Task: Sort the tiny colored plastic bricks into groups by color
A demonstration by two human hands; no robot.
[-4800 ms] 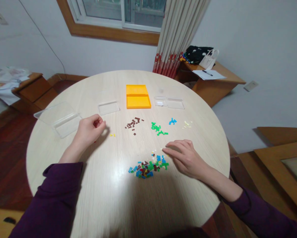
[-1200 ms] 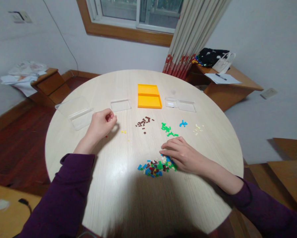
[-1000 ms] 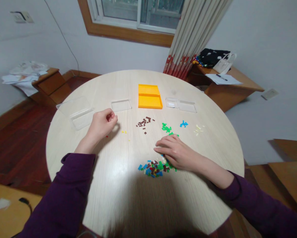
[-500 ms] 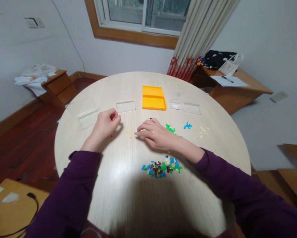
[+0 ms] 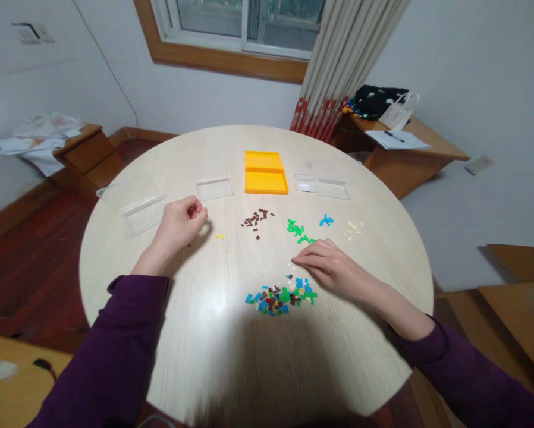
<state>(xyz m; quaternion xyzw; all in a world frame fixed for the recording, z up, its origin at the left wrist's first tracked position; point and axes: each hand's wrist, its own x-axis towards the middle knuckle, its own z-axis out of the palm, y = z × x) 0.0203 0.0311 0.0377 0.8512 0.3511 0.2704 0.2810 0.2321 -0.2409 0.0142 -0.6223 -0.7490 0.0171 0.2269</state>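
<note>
My left hand (image 5: 183, 223) is over the left part of the table, fingers curled into a pinch. Whatever lies between its fingertips is hidden. A tiny red piece (image 5: 189, 245) is beside its wrist, and a few yellow pieces (image 5: 221, 236) lie to its right. My right hand (image 5: 329, 264) reaches in low from the right, thumb and fingers drawn together at the tips. Any piece there is too small to make out. Just below its fingertips spreads a mixed heap of small building bricks (image 5: 285, 297). Green bricks (image 5: 295, 228) lie just beyond its fingers.
Brown bricks (image 5: 254, 220), blue bricks (image 5: 326, 220) and cream bricks (image 5: 352, 228) form separate groups. Behind them stand an open yellow case (image 5: 266, 182), a clear tray (image 5: 214, 188) and a clear hinged box (image 5: 333, 189). A larger clear box (image 5: 144, 208) is at the left edge.
My right hand has moved from beside the yellow pieces to the right and nearer, close to the mixed heap, uncovering the brown bricks. My left hand keeps its pinch. The view has shifted slightly.
</note>
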